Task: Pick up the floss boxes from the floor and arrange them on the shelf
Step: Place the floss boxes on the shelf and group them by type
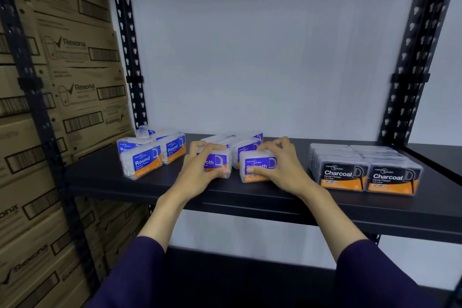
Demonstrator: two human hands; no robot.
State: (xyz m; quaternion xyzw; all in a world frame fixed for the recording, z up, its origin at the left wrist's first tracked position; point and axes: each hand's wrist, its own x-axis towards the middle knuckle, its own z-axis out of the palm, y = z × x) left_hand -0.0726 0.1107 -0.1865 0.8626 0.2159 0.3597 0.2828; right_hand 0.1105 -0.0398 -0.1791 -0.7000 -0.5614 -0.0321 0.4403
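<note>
- While both arms reach over the front edge of the black shelf (105, 177), each hand rests on one clear floss box near the middle of the shelf.
- The left hand (200, 170) wraps its grip around the left purple-label box (217, 163), fingers over the top and thumb against the front face.
- The right hand (276, 165) is clasped on the right purple-label box (260, 165), fingers curled over the top, thumb pressed on the label.
- These two boxes stand side by side, just apart, at the front of a short purple row (246, 144) running toward the back edge.
- Toward the left edge stands a cluster of blue "Round" boxes (147, 157), some tilted out of line.
- Toward the right edge, black "Charcoal" boxes (365, 170) stand in two neat rows, well apart from the hands.
- Stacked cardboard cartons (70, 62) fill the space past the left upright of the rack.
- Dark purple sleeves (140, 267) cover both forearms.
</note>
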